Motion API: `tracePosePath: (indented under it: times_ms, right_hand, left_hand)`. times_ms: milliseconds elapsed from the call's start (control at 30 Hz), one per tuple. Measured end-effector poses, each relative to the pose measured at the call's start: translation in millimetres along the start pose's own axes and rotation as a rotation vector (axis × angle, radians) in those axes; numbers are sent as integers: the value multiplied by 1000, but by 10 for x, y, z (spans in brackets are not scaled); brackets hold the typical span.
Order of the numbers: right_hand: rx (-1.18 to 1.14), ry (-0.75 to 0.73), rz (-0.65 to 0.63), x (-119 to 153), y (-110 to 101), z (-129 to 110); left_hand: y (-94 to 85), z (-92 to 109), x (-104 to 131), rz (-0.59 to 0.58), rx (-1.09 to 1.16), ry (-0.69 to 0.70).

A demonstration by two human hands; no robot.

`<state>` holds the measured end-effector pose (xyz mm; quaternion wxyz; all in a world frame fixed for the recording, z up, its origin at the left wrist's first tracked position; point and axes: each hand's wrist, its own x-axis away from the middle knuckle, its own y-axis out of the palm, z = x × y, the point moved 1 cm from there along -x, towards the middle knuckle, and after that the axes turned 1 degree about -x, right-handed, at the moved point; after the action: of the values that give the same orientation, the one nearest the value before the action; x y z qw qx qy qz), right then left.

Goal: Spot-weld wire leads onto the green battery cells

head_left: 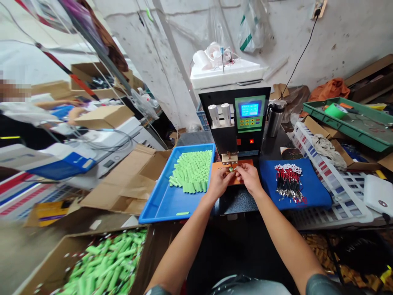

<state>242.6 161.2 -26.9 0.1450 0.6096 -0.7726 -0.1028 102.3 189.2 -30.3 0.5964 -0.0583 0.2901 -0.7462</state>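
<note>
Both my hands meet on the orange plate (244, 181) at the foot of a black spot welding machine (204, 107), right under its electrodes (229, 157). My left hand (220, 182) is closed around a green battery cell (231, 169), whose round end faces up. Fingers of my right hand (250, 177) are pinched beside that end; what they hold is too small to make out. To the left, a blue tray (159, 200) carries many upright green battery cells (194, 170). A bundle of red and black wire leads (288, 182) lies on a blue cloth (317, 192) to the right.
At lower left a cardboard box (46, 262) holds green cells with wires. A steel flask (276, 119) stands right of the machine. White plastic crates (344, 196) and a green tray (353, 131) crowd the right. Another person's hand (75, 114) shows at far left.
</note>
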Motion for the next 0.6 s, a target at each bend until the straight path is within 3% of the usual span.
tracePosePath:
  times_ms: [600]
  right_hand:
    - [207,-105,81,-138,58,160]
  left_hand:
    - [95,-132,5,38,28,-51]
